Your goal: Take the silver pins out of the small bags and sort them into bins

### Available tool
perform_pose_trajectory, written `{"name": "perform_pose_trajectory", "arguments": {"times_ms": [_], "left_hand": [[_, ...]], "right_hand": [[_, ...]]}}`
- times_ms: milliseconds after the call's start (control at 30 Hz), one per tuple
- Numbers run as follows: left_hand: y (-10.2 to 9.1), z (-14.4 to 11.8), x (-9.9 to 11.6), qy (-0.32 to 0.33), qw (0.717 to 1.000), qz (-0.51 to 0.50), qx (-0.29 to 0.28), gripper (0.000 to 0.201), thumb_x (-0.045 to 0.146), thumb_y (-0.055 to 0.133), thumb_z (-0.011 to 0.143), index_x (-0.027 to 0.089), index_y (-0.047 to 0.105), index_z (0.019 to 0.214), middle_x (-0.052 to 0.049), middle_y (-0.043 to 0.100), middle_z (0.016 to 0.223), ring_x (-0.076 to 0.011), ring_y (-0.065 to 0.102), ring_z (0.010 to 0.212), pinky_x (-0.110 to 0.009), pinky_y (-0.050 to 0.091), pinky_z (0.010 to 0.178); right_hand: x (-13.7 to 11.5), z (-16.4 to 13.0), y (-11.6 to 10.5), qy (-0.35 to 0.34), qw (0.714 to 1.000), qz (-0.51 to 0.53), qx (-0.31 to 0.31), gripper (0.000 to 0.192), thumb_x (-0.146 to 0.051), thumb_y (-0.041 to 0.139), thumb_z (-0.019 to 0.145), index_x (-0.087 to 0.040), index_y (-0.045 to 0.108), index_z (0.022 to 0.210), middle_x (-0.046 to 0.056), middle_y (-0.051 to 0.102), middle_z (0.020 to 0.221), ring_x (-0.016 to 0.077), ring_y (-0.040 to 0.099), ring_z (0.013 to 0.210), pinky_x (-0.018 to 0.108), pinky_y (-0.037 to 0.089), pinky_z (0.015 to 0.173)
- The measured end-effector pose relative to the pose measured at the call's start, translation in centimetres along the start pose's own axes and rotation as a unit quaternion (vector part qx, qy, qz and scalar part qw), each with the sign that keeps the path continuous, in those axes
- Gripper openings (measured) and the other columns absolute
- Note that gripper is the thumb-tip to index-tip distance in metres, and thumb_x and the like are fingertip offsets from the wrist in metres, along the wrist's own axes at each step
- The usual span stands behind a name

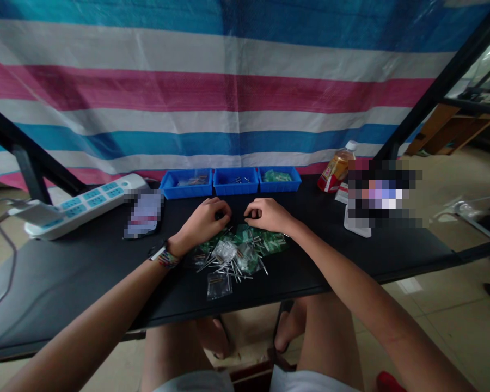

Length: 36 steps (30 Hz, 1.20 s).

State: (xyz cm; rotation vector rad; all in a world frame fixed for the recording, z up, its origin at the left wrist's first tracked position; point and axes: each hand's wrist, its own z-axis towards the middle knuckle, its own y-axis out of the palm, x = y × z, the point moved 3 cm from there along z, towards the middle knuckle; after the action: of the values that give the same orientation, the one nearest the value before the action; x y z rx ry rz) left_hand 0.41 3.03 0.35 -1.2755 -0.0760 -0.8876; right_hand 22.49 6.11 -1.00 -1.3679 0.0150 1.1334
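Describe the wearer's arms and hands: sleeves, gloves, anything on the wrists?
Both arms are bare to beyond the elbows, no sleeves in view, no gloves. The left hand has a multicoloured woven bracelet and a white band at the wrist. The right hand wears nothing visible.

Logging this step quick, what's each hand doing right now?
Left hand: fingers curled closed above the pile of small bags and metal pins; what it grips cannot be told.
Right hand: the same, closed, contents hidden.

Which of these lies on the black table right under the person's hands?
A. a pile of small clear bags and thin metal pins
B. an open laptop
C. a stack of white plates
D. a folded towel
A: under the left hand and right hand, small clear bags and thin metal pins lie heaped on the black table.
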Motion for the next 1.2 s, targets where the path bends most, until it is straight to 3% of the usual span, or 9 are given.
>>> {"name": "perform_pose_trajectory", "arguments": {"times_ms": [167,367,467,567,700,933,1200], "left_hand": [[0.1,0.0,-0.1,0.003,1.0,0.008,-0.005,0.017,0.027,0.059,0.089,0.021,0.075,0.089,-0.008,0.074,0.095,-0.027,0.066,0.092,-0.039,0.049,0.087],[-0.4,0.0,0.7,0.011,1.0,-0.019,0.008,0.029,0.042,0.057,0.1,0.021,0.077,0.095,-0.009,0.077,0.101,-0.0277,0.068,0.097,-0.041,0.05,0.094],[-0.8,0.0,1.4,0.001,0.997,-0.075,0.004,0.043,0.053,0.051,0.104,0.022,0.079,0.096,-0.009,0.079,0.102,-0.028,0.07,0.099,-0.04,0.051,0.094],[-0.8,0.1,1.7,-0.014,0.989,-0.147,-0.003,0.049,0.058,0.05,0.105,0.022,0.08,0.091,-0.009,0.081,0.098,-0.0273,0.073,0.097,-0.038,0.053,0.093],[-0.6,0.2,1.5,-0.041,0.978,-0.205,-0.001,0.05,0.064,0.058,0.1,0.022,0.078,0.083,-0.008,0.08,0.09,-0.0258,0.074,0.089,-0.036,0.057,0.087],[-0.6,0.2,1.2,-0.06,0.978,-0.192,0.046,0.033,0.052,0.075,0.089,0.019,0.077,0.087,-0.007,0.079,0.088,-0.023,0.071,0.083,-0.034,0.056,0.079],[-0.6,0.3,1.2,-0.072,0.976,-0.201,0.032,0.042,0.059,0.067,0.094,0.02,0.074,0.081,-0.006,0.076,0.082,-0.0232,0.07,0.082,-0.033,0.055,0.078]], "right_hand": [[-0.2,0.1,0.0,-0.02,0.999,0.03,-0.01,0.017,0.0,0.072,0.077,-0.016,0.077,0.08,-0.001,0.065,0.077,0.0119,0.06,0.068,0.025,0.043,0.068],[-0.2,0.5,-0.6,0.028,0.974,0.195,0.111,0.001,-0.018,0.072,0.081,-0.018,0.072,0.08,0.001,0.072,0.077,0.0149,0.065,0.071,0.027,0.049,0.068],[-0.2,0.7,-0.5,0.04,0.943,0.296,0.146,0.014,-0.033,0.076,0.083,-0.019,0.073,0.085,0.004,0.075,0.082,0.0169,0.068,0.072,0.03,0.054,0.07],[-0.4,0.9,0.1,0.051,0.924,0.351,0.142,0.021,-0.039,0.081,0.08,-0.02,0.073,0.085,0.005,0.076,0.083,0.0177,0.069,0.071,0.033,0.057,0.07],[-0.7,0.8,0.8,0.056,0.925,0.356,0.124,0.022,-0.039,0.082,0.079,-0.02,0.073,0.085,0.004,0.075,0.081,0.0179,0.069,0.073,0.033,0.057,0.071],[-0.9,0.7,0.9,0.079,0.913,0.39,0.086,0.023,-0.039,0.082,0.079,-0.02,0.07,0.085,0.0,0.069,0.077,0.0134,0.064,0.062,0.027,0.053,0.059],[-1.2,0.6,0.9,0.077,0.906,0.406,0.087,0.027,-0.035,0.086,0.073,-0.021,0.065,0.082,-0.002,0.067,0.072,0.0151,0.067,0.065,0.029,0.056,0.061]]}}
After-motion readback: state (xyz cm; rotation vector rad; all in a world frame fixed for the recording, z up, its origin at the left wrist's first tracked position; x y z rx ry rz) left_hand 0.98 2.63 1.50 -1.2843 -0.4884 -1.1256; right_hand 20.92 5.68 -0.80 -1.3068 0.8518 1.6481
